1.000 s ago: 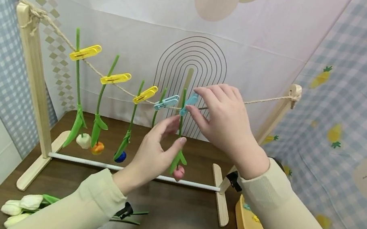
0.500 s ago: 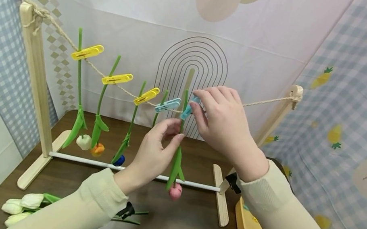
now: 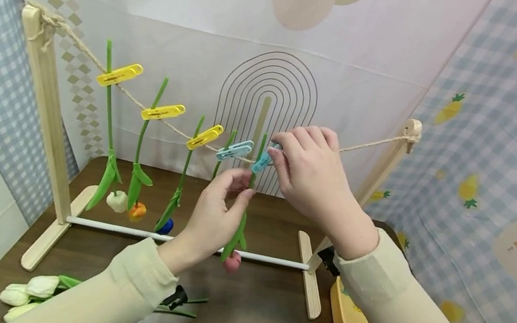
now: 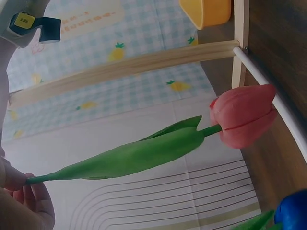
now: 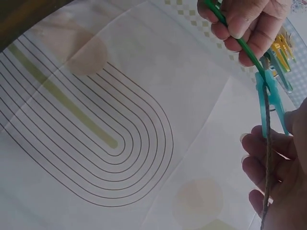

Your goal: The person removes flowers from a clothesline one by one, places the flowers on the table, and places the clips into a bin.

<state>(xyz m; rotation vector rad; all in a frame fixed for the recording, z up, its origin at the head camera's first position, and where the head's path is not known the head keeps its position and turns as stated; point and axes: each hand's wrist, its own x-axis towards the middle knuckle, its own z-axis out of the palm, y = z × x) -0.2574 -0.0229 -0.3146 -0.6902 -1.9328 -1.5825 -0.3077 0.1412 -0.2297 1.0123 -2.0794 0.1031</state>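
A pink tulip (image 4: 244, 115) hangs bloom-down, its green stem pinched between the thumb and fingers of my left hand (image 3: 214, 217). Just above, my right hand (image 3: 310, 176) pinches the handle end of a light blue clothespin (image 3: 264, 159). In the right wrist view, that clothespin's nose sits over the rope (image 5: 267, 167) right where the stem crosses it. Left of it, another light blue clothespin (image 3: 235, 150) holds a stem whose lower part is hidden behind my left hand. Farther left, yellow clothespins (image 3: 163, 112) hold white, orange and blue tulips upside down.
The rope runs between two wooden posts (image 3: 50, 119), joined low down by a white rod (image 3: 122, 229). White tulips (image 3: 42, 285) lie at the table's front left, partly under my left sleeve. A yellow basket (image 3: 339, 320) stands at the right, partly behind my right arm.
The pink tulip first dropped lower, then its bloom swung left. My left hand has slid slightly down along the stem. The right hand and its clothespin have come down a little.
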